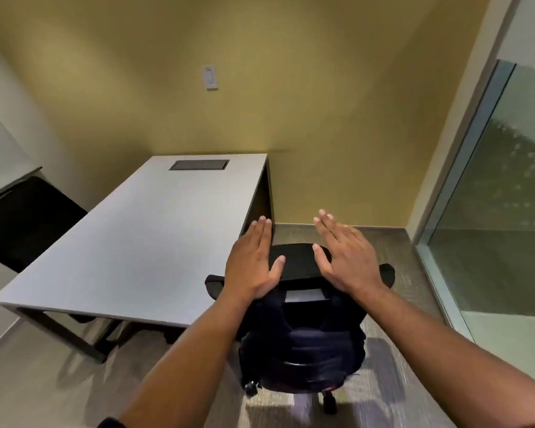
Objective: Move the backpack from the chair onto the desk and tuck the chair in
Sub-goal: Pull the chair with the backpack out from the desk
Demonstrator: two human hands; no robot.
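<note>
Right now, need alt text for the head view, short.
Two open hands, left hand and right hand, reach out above a dark backpack sitting on a black office chair. A bare grey desk stands to the left against a yellow wall, with a glass partition on the right.

Chair (300, 261) seat hidden under backpack (303, 338); second chair (25, 220) cut off at left edge.

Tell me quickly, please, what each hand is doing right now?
Left hand: open, flat, holding nothing.
Right hand: open, flat, holding nothing.
</note>
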